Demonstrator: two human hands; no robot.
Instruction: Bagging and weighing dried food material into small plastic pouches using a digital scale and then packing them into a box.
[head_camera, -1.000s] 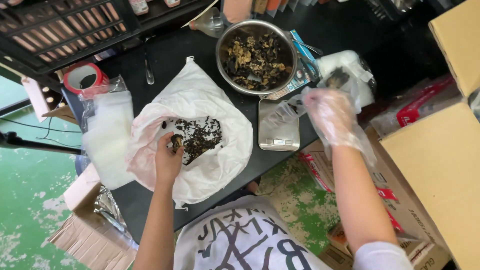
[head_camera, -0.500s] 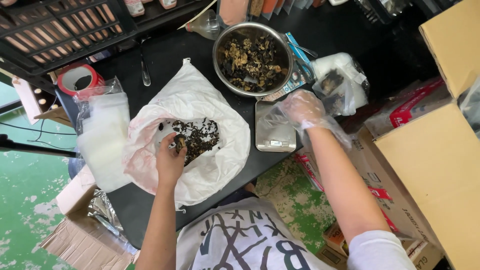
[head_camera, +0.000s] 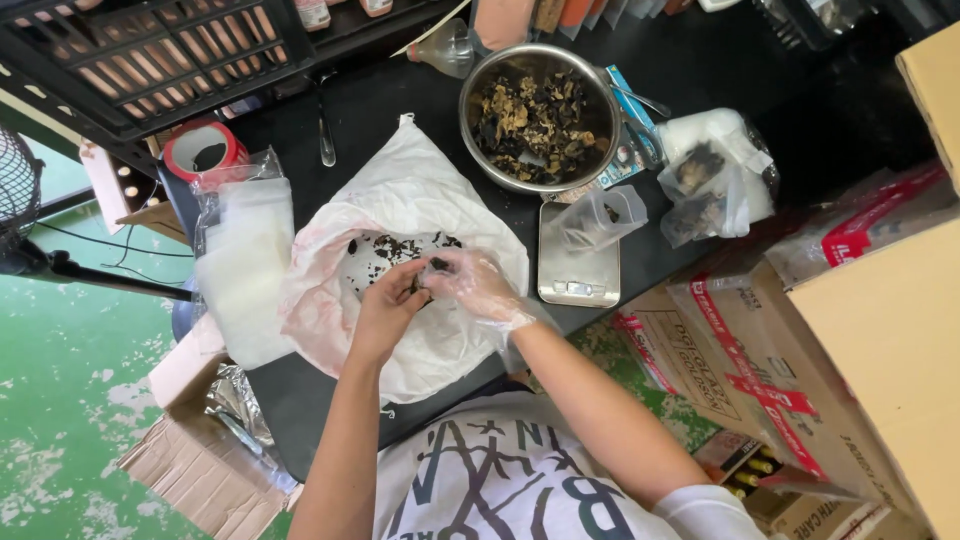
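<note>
Head view, looking down on a black worktop (head_camera: 700, 90). Both hands meet over a large white plastic bag (head_camera: 400, 200) spread open on the worktop, with a small heap of dark dried fungus pieces (head_camera: 392, 248) lying at its centre.

Left hand (head_camera: 385, 310): bare, fingers curled narrow at the edge of the heap, pinching at dark pieces. Right hand (head_camera: 478, 285): in a thin clear plastic glove, fingers bent inward onto the same spot, touching the left fingertips; a dark piece shows at their tips. Whether each hand has a firm hold cannot be told.

Surroundings:
- steel bowl (head_camera: 480, 145) of the same dark fungus, behind the bag;
- small silver scale (head_camera: 580, 275) right of the bag, a clear plastic cup (head_camera: 600, 215) lying on it;
- clear packet with dark contents (head_camera: 705, 195), further right;
- stack of clear bags (head_camera: 245, 260), left of the white bag;
- red tape roll (head_camera: 205, 150), far left;
- cardboard boxes (head_camera: 760, 340) beside the worktop at right.
</note>
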